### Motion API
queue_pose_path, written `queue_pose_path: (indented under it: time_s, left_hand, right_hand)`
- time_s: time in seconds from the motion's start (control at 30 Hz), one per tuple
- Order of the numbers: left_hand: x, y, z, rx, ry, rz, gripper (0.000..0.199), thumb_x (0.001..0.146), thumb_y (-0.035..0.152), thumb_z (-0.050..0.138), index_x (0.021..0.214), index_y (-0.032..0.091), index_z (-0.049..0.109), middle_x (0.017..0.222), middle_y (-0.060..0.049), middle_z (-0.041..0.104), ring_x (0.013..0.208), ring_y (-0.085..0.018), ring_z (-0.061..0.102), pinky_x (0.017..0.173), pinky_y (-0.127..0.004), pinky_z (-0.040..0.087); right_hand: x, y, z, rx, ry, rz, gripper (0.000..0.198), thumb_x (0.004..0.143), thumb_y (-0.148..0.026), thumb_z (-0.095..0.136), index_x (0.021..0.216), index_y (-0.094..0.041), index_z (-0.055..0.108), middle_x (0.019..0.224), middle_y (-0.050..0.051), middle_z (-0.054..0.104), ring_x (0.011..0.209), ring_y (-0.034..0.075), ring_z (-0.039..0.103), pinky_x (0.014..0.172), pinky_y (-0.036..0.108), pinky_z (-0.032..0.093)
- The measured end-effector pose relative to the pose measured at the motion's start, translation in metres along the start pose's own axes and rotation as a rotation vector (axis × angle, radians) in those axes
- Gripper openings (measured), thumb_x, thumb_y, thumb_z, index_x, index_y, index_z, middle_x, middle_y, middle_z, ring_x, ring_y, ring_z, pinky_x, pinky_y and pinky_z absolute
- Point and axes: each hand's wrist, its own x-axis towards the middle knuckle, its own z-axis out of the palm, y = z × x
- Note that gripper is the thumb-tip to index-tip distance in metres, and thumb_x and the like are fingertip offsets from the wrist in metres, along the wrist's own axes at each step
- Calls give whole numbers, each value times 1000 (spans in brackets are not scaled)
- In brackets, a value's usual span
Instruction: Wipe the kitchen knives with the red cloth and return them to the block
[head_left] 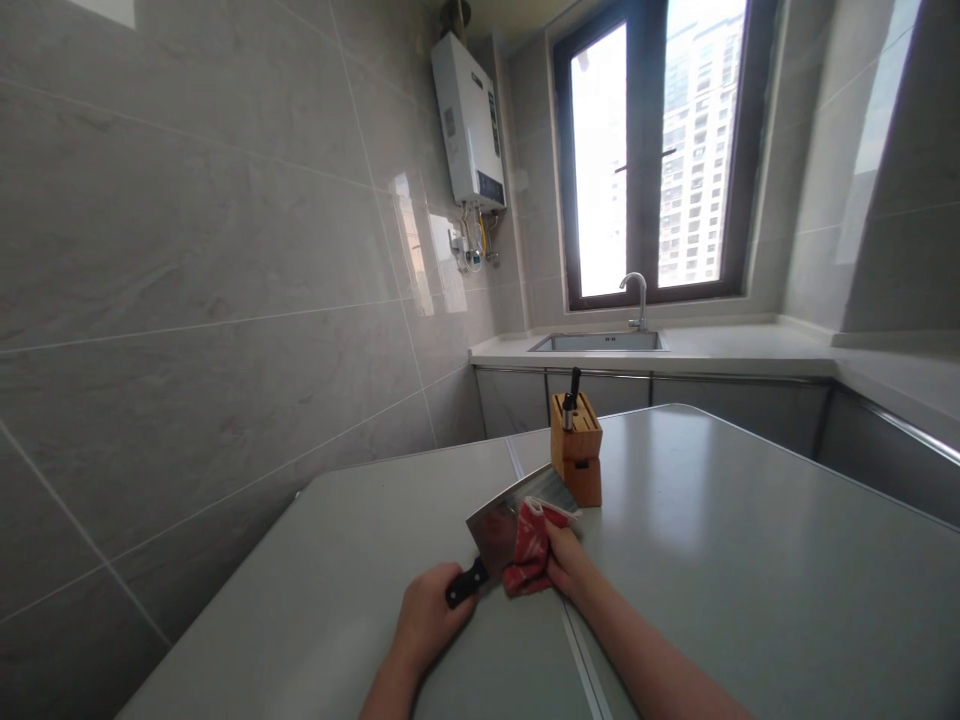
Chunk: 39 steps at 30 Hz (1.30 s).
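My left hand (pixel 433 613) is wrapped round the black handle of a cleaver (pixel 495 535). The broad steel blade is tilted above the table and points away to the right. A red cloth (pixel 531 550) with a pale pattern is pinched in my right hand (pixel 568 562) and lies against the blade, covering part of it. Red from the cloth reflects in the metal. Just beyond the blade stands a wooden knife block (pixel 586 445), with black-handled tools upright in its slots.
The grey-white table (pixel 675 560) has a metal seam running down its middle. Behind it are a counter (pixel 750 340) with a sink (pixel 600 342) and a faucet (pixel 639 300). A tiled wall (pixel 225 250) borders the left side, with a water heater (pixel 466 125) mounted high.
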Motion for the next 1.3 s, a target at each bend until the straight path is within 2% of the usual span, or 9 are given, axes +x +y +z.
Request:
queue_pose_path:
  time_s: [0.23,0.4,0.57,0.7,0.87,1.03,1.3]
  left_hand:
    - [0,-3,-1,80,6,-46,12,75,31,57,70,21,62,71,0,67,69,-16,60,61,-22,31]
    - [0,-4,0,89,6,-62,23,74,45,60,76,22,64,76,0,69,74,-17,62,62,-22,32]
    - [1,-3,0,87,3,-56,23,75,46,59,76,23,63,76,0,69,74,-17,61,63,-22,32]
    - [2,-5,3,71,23,-38,21,76,44,59,75,23,63,74,1,68,73,-17,61,62,-21,32]
    - [1,-7,5,61,20,-54,20,75,42,60,77,23,63,74,1,68,73,-16,61,62,-21,32]
    - [1,-7,5,59,44,-11,22,76,44,60,75,23,62,74,2,67,73,-17,60,62,-22,32]
    - [1,-11,5,57,49,-17,23,76,46,59,74,22,60,73,2,66,71,-16,59,62,-22,31]
  right_hand:
    - [12,-12,-13,71,149,-11,31,47,-35,81,58,-17,58,49,0,67,48,17,61,51,29,53]
    - [18,-17,-21,83,180,-37,25,51,-33,77,59,-20,57,53,1,68,49,17,63,52,30,53]
    - [16,-20,-23,83,173,-54,25,54,-36,75,56,-22,55,53,-1,67,51,16,63,55,28,52]
    - [17,-20,-23,86,170,-48,27,52,-40,76,54,-23,55,52,-1,67,49,16,62,55,29,52]
    - [21,-19,-25,84,185,-46,28,50,-40,76,50,-25,52,46,-2,64,43,15,59,49,28,49]
    - [24,-21,-28,86,175,-47,29,50,-42,76,52,-25,52,47,-2,65,45,14,60,52,28,50]
    - [21,-33,-32,42,29,32,33,53,-49,74,58,-21,58,56,6,69,54,22,65,54,36,53]
